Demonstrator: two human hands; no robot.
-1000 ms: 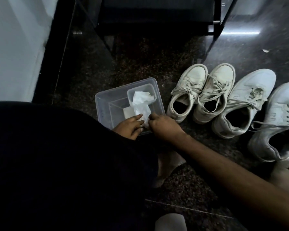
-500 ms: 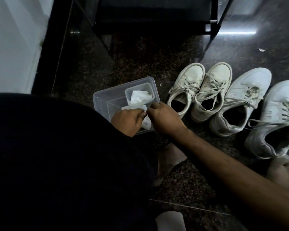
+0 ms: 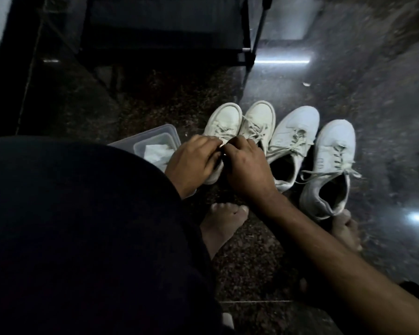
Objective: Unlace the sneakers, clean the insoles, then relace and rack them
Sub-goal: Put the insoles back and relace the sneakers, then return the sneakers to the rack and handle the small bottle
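Several white sneakers stand in a row on the dark floor. The leftmost cream sneaker (image 3: 224, 123) lies under both my hands. My left hand (image 3: 192, 163) and my right hand (image 3: 246, 165) meet over its tongue, fingertips curled and pinching its lace. Beside it stands its cream partner (image 3: 259, 122). Further right are two larger white sneakers (image 3: 293, 131) (image 3: 334, 146) with loose laces and open mouths. Which part of the lace my fingers hold is hidden.
A clear plastic box (image 3: 166, 131) holding white wipes (image 3: 155, 151) sits left of the shoes, partly behind my dark-clothed knee. A black shoe rack (image 3: 169, 42) stands at the back. My bare feet (image 3: 224, 221) (image 3: 346, 230) rest on the speckled granite floor.
Both hands left the wipes in the plastic box and moved right onto the leftmost sneaker, where they now pinch its lace. The camera has tilted, shifting the scene.
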